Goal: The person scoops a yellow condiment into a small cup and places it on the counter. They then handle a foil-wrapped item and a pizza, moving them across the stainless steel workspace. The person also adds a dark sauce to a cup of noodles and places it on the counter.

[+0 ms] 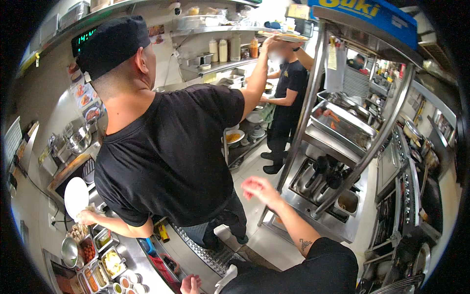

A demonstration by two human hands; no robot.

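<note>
My right hand (259, 192) is raised in front of me, loosely curled with nothing in it. It hangs in the air between a co-worker's back and the post (299, 114) of a steel serving stand. At the bottom edge I see part of my left hand (191, 284), near the prep counter; the rest is cut off. Directly before me stands a co-worker in a black T-shirt (169, 154) and cap. That person's left hand holds a white oval plate (76, 198) with a cloth; the right arm lifts a loaded plate (284, 36) high.
Steel pans of food (112, 261) and small sauce cups (125, 282) crowd the counter at lower left. Another person (288, 88) stands farther back. The stand bears a metal tray (343, 126) above ladles in wells (321, 171). Stoves (400, 176) line the right side.
</note>
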